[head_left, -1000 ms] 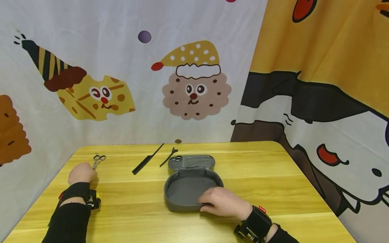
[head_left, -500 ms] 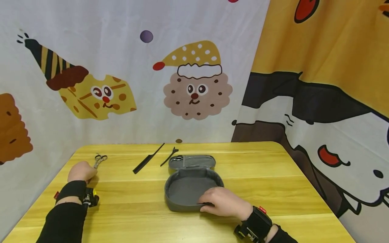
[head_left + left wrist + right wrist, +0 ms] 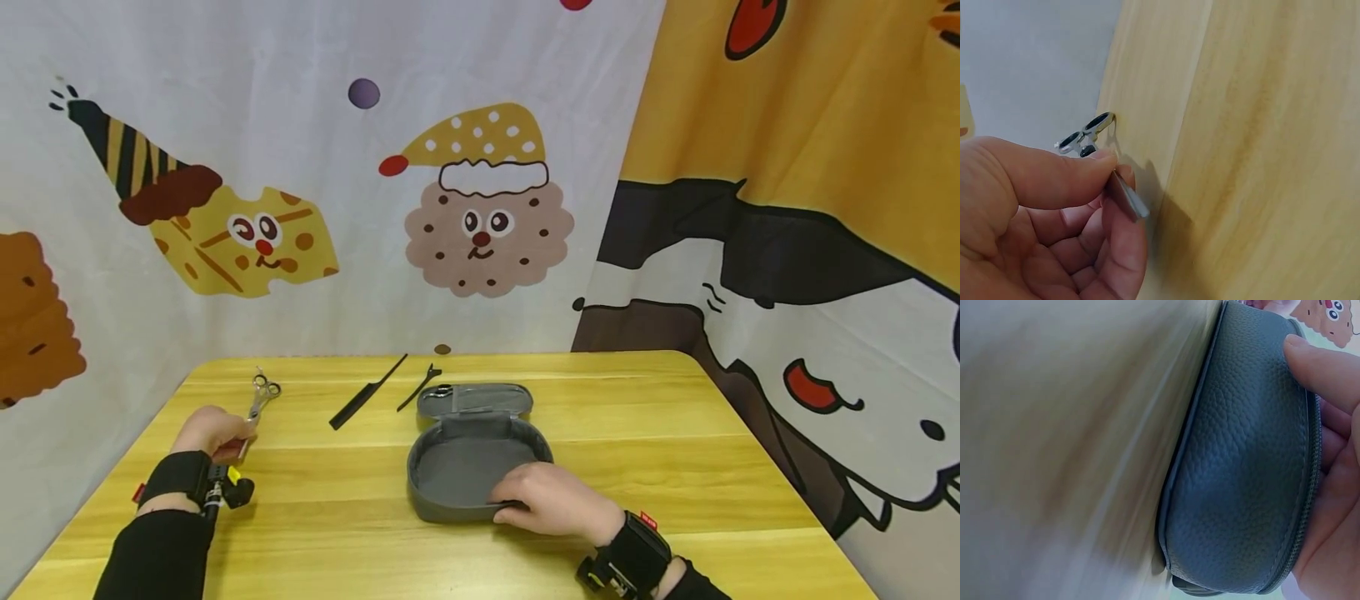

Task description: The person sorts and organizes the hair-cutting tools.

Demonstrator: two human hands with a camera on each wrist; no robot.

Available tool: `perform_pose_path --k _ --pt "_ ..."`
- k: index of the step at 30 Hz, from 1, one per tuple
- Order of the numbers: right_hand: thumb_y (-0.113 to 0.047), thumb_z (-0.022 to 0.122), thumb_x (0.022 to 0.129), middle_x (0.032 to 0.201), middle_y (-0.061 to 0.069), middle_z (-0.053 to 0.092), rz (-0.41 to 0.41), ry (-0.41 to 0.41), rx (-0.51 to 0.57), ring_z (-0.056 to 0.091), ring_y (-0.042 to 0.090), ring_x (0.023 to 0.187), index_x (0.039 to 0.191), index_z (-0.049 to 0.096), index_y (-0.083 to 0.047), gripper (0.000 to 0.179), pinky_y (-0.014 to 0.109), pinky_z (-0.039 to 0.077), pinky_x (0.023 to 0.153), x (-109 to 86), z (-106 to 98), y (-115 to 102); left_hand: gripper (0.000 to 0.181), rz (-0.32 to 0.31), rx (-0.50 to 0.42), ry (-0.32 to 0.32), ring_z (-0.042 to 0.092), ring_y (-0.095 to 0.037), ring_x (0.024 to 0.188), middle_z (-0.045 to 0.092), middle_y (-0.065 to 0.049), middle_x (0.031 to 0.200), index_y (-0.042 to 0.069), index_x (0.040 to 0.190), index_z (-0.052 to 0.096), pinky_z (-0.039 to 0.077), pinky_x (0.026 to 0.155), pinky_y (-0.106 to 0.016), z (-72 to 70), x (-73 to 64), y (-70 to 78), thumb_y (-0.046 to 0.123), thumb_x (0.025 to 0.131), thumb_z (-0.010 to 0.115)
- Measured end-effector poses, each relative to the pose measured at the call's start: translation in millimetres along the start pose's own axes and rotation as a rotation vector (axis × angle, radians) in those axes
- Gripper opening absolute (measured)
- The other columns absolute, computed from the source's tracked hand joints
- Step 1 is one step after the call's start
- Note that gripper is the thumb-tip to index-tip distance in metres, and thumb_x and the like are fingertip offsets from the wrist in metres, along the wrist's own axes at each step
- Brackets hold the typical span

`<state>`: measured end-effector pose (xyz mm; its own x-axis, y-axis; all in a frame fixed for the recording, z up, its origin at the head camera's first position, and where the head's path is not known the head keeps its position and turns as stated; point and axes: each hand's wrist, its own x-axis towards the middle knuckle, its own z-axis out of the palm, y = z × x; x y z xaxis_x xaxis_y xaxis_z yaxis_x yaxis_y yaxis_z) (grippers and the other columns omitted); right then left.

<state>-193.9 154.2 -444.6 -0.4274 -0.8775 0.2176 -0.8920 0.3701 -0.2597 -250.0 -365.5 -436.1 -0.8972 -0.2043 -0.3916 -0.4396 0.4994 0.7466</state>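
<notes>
Gripping the case at its near right side, thumb outside, the right hand covers a bit of it. The case sits on the worktop, already opened. Off to its left, the left hand pinches the scissors by the blades, out of the case. Farther back lie the comb and clip, not in it either, the clip beside the folded-back lid. A picture cloth hangs behind.

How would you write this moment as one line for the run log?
left hand: pinches scissors | right hand: grips gray case | case: open | comb, hair clip: on table
</notes>
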Motion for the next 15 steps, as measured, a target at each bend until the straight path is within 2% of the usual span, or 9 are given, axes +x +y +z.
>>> perform_pose_path --k 4,9,12,15 --pt "-0.028 0.067 0.096 0.095 -0.010 0.069 0.002 0.004 0.001 0.063 -0.001 0.089 0.104 0.073 -0.021 0.012 0.014 0.048 0.081 0.1 0 -1 0.021 0.064 0.033 0.014 0.057 -0.019 0.054 0.057 -0.007 0.063 -0.013 0.084 0.066 0.050 0.053 -0.031 3.2 -2.4 2.9 0.007 0.089 0.064" --pt "-0.029 0.066 0.097 0.100 -0.010 0.070 0.021 0.012 0.053 0.063 0.000 0.093 0.107 0.074 -0.020 0.016 0.014 0.047 0.084 1.1 0 -1 0.032 0.163 0.016 0.067 0.059 -0.020 0.068 0.061 -0.011 0.080 -0.019 0.106 0.060 0.054 0.062 -0.033 13.0 -12.7 15.5 0.011 0.096 0.061" --pt "-0.029 0.065 0.097 0.104 -0.007 0.071 0.031 0.049 0.131 0.064 0.003 0.098 0.111 0.074 -0.017 0.021 0.016 0.048 0.087 2.8 -2 -1 0.037 0.206 -0.004 0.105 0.060 -0.019 0.072 0.062 -0.014 0.088 -0.019 0.115 0.056 0.057 0.069 -0.036 22.3 -20.4 25.8 0.013 0.097 0.061" --pt "-0.030 0.064 0.097 0.107 -0.005 0.070 0.034 0.111 0.182 0.064 0.005 0.099 0.115 0.072 -0.013 0.026 0.020 0.050 0.086 5.8 -5 -1 0.036 0.257 -0.023 0.133 0.061 -0.016 0.072 0.063 -0.017 0.093 -0.018 0.116 0.057 0.058 0.072 -0.038 33.0 -27.6 35.9 0.012 0.097 0.062"
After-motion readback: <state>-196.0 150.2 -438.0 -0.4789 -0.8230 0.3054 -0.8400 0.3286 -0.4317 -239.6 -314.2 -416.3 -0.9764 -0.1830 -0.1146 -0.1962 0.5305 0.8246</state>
